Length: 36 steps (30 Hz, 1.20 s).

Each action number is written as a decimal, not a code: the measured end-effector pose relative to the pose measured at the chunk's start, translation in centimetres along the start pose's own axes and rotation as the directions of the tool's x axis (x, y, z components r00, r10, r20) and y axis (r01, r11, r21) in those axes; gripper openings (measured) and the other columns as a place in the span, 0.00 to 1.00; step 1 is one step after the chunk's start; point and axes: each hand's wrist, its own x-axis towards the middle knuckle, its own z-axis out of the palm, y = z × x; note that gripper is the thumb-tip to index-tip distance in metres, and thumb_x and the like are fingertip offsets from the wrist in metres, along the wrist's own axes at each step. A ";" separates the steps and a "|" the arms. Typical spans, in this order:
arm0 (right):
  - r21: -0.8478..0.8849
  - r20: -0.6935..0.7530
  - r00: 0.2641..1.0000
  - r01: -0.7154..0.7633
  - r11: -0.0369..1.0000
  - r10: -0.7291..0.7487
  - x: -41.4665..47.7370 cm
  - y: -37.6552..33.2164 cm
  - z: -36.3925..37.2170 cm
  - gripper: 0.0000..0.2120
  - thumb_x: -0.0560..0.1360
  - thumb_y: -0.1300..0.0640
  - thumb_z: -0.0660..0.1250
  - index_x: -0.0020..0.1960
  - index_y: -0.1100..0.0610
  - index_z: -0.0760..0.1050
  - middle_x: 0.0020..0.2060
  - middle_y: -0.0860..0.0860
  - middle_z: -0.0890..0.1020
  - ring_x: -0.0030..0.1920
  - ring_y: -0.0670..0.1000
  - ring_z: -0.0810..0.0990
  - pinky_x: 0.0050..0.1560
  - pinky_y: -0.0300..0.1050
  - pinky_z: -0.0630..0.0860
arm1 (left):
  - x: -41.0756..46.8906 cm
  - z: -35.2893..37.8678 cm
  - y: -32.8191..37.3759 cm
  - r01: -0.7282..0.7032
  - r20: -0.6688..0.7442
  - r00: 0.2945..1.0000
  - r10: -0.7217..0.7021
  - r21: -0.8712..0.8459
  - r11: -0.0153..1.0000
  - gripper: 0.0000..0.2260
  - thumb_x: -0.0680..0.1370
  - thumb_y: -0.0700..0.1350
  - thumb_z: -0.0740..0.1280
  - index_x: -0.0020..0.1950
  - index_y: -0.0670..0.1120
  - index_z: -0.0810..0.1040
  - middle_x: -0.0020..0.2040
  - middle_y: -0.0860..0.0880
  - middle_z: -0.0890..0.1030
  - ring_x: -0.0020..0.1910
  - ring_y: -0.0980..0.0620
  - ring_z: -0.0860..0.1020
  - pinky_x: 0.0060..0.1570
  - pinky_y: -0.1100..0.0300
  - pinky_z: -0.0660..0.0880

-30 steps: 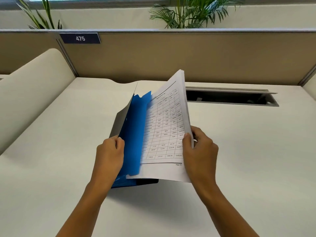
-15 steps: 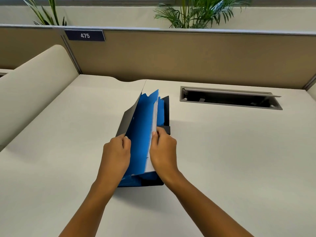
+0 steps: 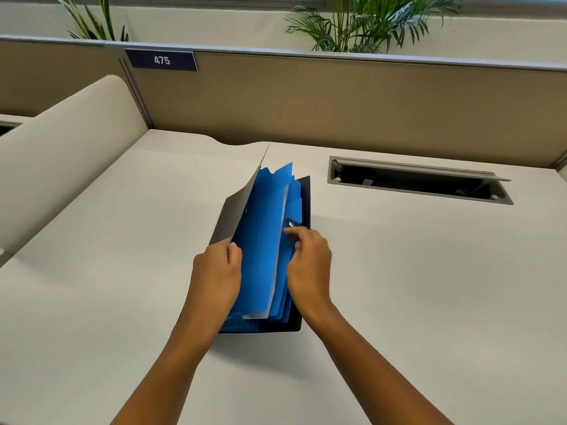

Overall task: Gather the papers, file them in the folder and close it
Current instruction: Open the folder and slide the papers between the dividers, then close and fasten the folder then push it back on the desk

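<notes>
A black expanding folder (image 3: 303, 197) with blue dividers (image 3: 260, 240) stands half open on the desk (image 3: 429, 286) in front of me. My left hand (image 3: 216, 274) grips the raised grey-black front cover and the first blue dividers at their near edge. The papers (image 3: 279, 250) show only as a thin white edge between the blue dividers. My right hand (image 3: 308, 265) rests on the right side of the dividers, fingers curled against them beside a small dark clasp (image 3: 291, 223). Whether it pinches anything is hidden.
An open cable tray slot (image 3: 417, 180) is set in the desk at the back right. A tan partition (image 3: 337, 102) with a plate reading 475 (image 3: 162, 60) closes the back; a curved cream divider (image 3: 61, 139) borders the left. Plants stand behind.
The sheets that my right hand held up beside the folder went down between the blue dividers. My right hand then shifted right onto the dividers. My left hand stayed on the cover.
</notes>
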 end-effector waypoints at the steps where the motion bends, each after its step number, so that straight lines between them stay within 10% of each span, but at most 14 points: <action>1: -0.010 -0.046 0.999 0.003 1.000 -0.003 0.2 0.4 -0.2 0.16 0.77 0.69 0.59 0.59 0.55 0.76 0.55 0.52 0.76 0.55 0.46 0.72 0.55 0.32 0.69 | 0.0 0.1 -0.1 0.005 0.002 1.000 -0.005 -0.005 1.000 0.17 0.82 0.41 0.52 0.32 0.43 0.62 0.28 0.47 0.65 0.26 0.54 0.62 0.25 0.65 0.59; 9: 0.009 -0.016 0.997 -0.079 0.997 0.079 1.7 4.8 0.7 0.21 0.72 0.64 0.70 0.62 0.53 0.71 0.60 0.54 0.70 0.62 0.52 0.66 0.56 0.33 0.63 | -0.7 2.8 0.4 -0.011 0.058 0.998 0.007 0.078 0.997 0.19 0.82 0.43 0.50 0.31 0.46 0.61 0.27 0.49 0.64 0.23 0.55 0.62 0.21 0.67 0.59; 13: -0.015 0.029 0.991 -0.127 0.992 0.127 2.1 7.0 1.5 0.21 0.72 0.68 0.68 0.63 0.54 0.73 0.61 0.56 0.69 0.64 0.55 0.65 0.58 0.35 0.66 | -0.6 4.9 -0.1 0.021 0.098 0.995 -0.038 0.170 0.985 0.17 0.82 0.42 0.49 0.46 0.35 0.73 0.30 0.46 0.66 0.25 0.55 0.62 0.24 0.63 0.58; 18: -0.075 -0.003 0.991 -0.135 0.988 0.135 2.4 9.2 1.9 0.16 0.72 0.68 0.68 0.57 0.56 0.77 0.59 0.57 0.72 0.61 0.56 0.69 0.56 0.35 0.67 | -0.7 6.5 0.0 0.034 0.142 0.986 -0.087 0.342 0.939 0.17 0.83 0.41 0.49 0.62 0.35 0.71 0.43 0.35 0.79 0.40 0.40 0.79 0.40 0.50 0.77; 23: 0.011 -0.075 0.982 -0.170 0.985 0.171 2.8 10.2 1.3 0.09 0.76 0.64 0.64 0.56 0.60 0.75 0.56 0.57 0.74 0.47 0.47 0.74 0.40 0.24 0.71 | -1.3 7.8 0.1 -0.009 0.202 0.975 -0.090 0.443 0.896 0.16 0.83 0.41 0.51 0.70 0.41 0.64 0.51 0.41 0.80 0.45 0.47 0.80 0.45 0.56 0.78; 27: 0.012 -0.118 0.974 -0.195 0.981 0.195 2.7 11.2 1.0 0.08 0.77 0.63 0.62 0.55 0.59 0.76 0.52 0.56 0.79 0.50 0.51 0.78 0.49 0.36 0.72 | -1.4 10.5 0.1 -0.119 0.383 0.905 -0.184 0.643 0.756 0.29 0.81 0.37 0.56 0.76 0.37 0.42 0.78 0.38 0.49 0.76 0.42 0.56 0.71 0.55 0.61; 36: 0.021 -0.142 0.974 -0.173 0.985 0.175 2.2 12.3 0.8 0.10 0.78 0.61 0.63 0.57 0.60 0.77 0.52 0.57 0.81 0.47 0.46 0.76 0.48 0.34 0.72 | -2.4 15.8 -2.8 -0.139 0.407 0.898 -0.169 0.625 0.768 0.33 0.79 0.34 0.59 0.75 0.34 0.39 0.77 0.35 0.42 0.77 0.37 0.43 0.75 0.49 0.46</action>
